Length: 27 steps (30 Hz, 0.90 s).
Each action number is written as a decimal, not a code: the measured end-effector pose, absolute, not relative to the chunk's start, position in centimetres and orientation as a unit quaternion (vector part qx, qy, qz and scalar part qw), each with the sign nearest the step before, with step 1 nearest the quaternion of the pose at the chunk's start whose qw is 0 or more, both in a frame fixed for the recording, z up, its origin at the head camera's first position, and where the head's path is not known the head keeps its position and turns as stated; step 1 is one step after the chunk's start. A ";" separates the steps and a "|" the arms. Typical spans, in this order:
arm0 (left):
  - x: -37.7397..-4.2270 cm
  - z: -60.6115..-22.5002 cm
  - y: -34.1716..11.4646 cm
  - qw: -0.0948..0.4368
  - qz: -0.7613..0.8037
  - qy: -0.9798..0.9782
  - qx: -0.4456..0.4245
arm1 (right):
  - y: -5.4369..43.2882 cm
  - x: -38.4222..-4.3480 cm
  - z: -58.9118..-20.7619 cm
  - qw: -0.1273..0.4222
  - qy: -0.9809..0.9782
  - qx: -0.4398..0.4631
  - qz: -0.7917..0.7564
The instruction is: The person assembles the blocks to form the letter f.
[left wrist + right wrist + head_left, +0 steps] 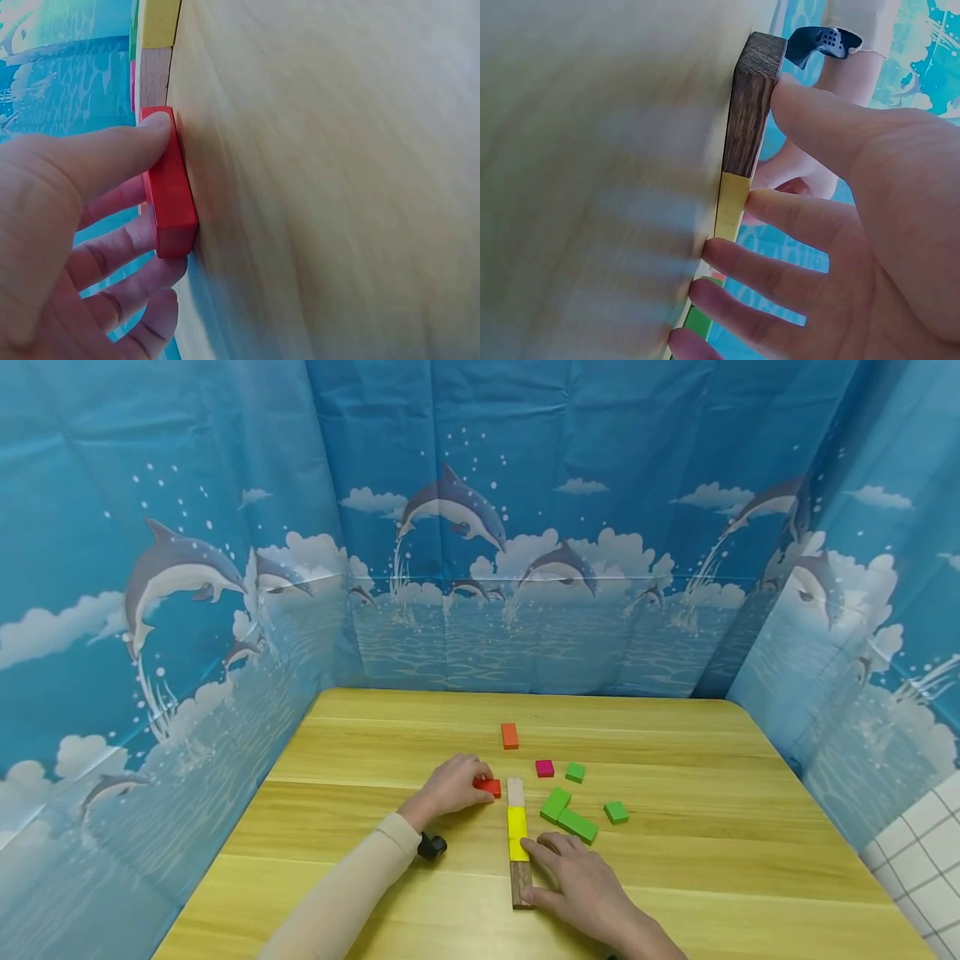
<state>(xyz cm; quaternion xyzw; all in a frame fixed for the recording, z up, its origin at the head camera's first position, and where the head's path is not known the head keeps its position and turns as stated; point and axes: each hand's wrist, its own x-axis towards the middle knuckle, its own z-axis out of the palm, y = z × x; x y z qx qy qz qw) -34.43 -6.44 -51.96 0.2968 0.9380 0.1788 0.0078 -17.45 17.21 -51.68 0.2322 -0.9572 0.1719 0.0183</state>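
Observation:
My left hand (pixel 452 783) holds a red block (pixel 491 787) on the wooden table, just left of a row of blocks. In the left wrist view, the thumb lies on top of the red block (pixel 174 187) and the fingers are at its far side and end. The row runs away from me: a dark brown block (pixel 521 887), a yellow section (pixel 517 835), then a pale wood block (pixel 515 792). My right hand (pixel 581 881) rests along the row's right side, its fingers spread. Its thumb touches the brown block (pixel 751 112) and its index finger the yellow part (pixel 733 202).
Right of the row lie two long green blocks (pixel 577 826) and small green blocks (pixel 617 812). A magenta block (pixel 544 768) and an orange block (pixel 510 736) are farther back. A dolphin-print curtain (pixel 480 635) surrounds the table (pixel 360 752) behind and at the sides.

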 end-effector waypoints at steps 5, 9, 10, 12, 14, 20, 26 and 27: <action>-34.6 -51.9 -6.1 0.001 0.188 0.936 0.298 | 17.2 -17.5 -51.6 0.016 -0.956 0.233 0.175; -34.6 -51.9 -5.8 0.004 0.190 0.936 0.296 | 17.3 -17.6 -51.6 0.012 -0.957 0.233 0.174; -34.6 -51.8 -5.8 0.006 0.190 0.936 0.295 | 17.3 -17.6 -51.6 0.012 -0.957 0.232 0.174; -34.6 -51.7 -5.7 0.006 0.191 0.936 0.294 | 17.4 -17.7 -51.6 0.013 -0.957 0.232 0.171; -34.6 -51.7 -5.6 0.006 0.192 0.936 0.294 | 17.4 -17.7 -51.7 0.014 -0.958 0.232 0.169; -34.7 -51.8 -5.4 0.006 0.195 0.935 0.296 | 17.5 -17.8 -51.7 0.008 -0.958 0.231 0.171; -34.9 -52.2 -5.1 0.005 0.192 0.937 0.292 | 17.6 -17.9 -51.6 0.002 -0.958 0.231 0.172; -35.0 -52.2 -5.1 0.004 0.190 0.937 0.291 | 17.6 -17.9 -51.6 0.002 -0.958 0.232 0.171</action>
